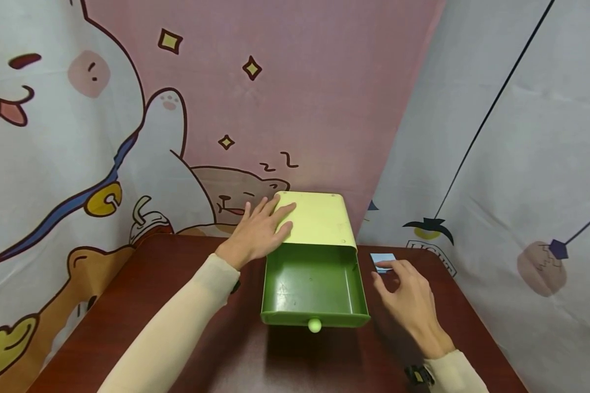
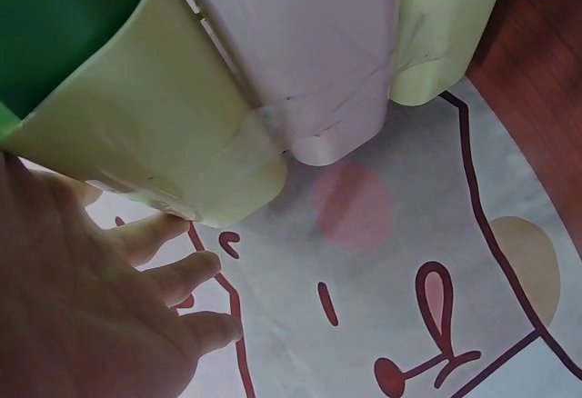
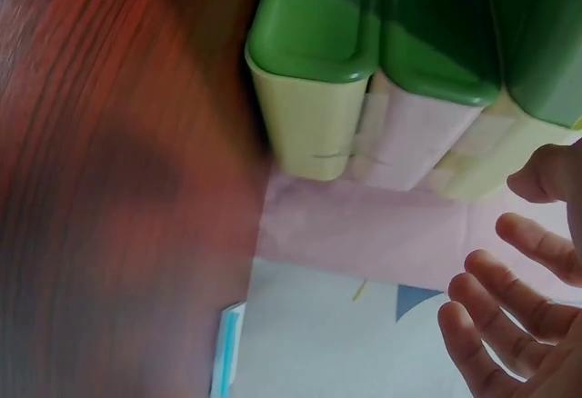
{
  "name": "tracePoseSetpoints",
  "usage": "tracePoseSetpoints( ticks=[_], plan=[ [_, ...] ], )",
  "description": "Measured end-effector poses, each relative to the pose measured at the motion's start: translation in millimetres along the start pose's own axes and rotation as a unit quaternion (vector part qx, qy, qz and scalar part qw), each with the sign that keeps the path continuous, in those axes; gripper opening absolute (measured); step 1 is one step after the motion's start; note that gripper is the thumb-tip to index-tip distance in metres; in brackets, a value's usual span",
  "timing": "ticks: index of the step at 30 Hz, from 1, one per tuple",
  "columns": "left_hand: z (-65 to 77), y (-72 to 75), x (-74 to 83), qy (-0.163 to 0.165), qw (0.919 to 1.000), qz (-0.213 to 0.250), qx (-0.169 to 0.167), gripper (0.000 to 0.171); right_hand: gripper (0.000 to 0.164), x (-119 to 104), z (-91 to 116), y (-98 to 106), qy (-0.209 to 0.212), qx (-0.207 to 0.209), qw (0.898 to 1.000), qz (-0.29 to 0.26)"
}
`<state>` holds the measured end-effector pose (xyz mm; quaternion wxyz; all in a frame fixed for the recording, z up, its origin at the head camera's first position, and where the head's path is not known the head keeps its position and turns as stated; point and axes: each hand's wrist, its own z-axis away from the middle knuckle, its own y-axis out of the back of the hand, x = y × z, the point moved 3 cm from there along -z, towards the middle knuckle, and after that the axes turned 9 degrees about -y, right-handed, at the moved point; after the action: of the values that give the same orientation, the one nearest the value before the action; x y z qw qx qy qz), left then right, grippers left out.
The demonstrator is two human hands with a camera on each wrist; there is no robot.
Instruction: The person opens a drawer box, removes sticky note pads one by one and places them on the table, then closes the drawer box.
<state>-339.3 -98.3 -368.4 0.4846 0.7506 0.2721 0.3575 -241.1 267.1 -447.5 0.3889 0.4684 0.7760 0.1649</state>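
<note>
- Drawer (image 1: 290, 318) juts from cabinet (image 1: 319, 218) on table (image 1: 236, 355).
- I see left hand (image 1: 257, 232), fingers spread, at cabinet's left edge.
- Right hand (image 1: 412, 297), fingers apart, is near packet (image 1: 384, 257).
- Tabletop runs either side.
- Cloth (image 1: 334, 98) reads "ZZ".

I'm watching the left hand (image 1: 255, 233) pointing towards the far edge of the worktop (image 1: 147, 284), fingers spreading. The right hand (image 1: 409, 295) is hovering near the right edge, thumb standing apart.
</note>
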Motion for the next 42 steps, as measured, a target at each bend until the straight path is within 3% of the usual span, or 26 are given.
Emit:
tracePoseSetpoints(
  ticks=[11,21,26,29,38,42],
  plan=[
    [-1.0,-0.4,1.1,0.000,1.0000,-0.002,0.001,0.068,0.020,-26.0,1.4,17.0,0.054,0.040,0.994,-0.081],
    [0.6,1.2,2.7,0.002,1.0000,-0.003,-0.001,0.068,0.026,-61.2,6.3,31.2,0.139,0.085,0.975,-0.148],
    [-0.3,0.6,2.3,0.002,1.0000,-0.003,-0.003,0.068,0.024,-82.1,9.9,35.7,0.202,0.074,0.959,-0.183],
    [-0.5,0.4,2.5,0.002,1.0000,-0.002,-0.003,0.068,0.031,-93.8,11.9,36.3,0.245,0.058,0.947,-0.199],
    [-1.2,1.4,2.5,0.004,1.0000,-0.002,-0.002,0.067,0.031,-118.7,20.2,33.4,0.343,0.002,0.916,-0.209],
    [-0.7,1.4,3.2,0.005,1.0000,-0.003,-0.003,0.067,0.030,-122.4,24.6,29.2,0.355,-0.013,0.913,-0.199]
  ],
)
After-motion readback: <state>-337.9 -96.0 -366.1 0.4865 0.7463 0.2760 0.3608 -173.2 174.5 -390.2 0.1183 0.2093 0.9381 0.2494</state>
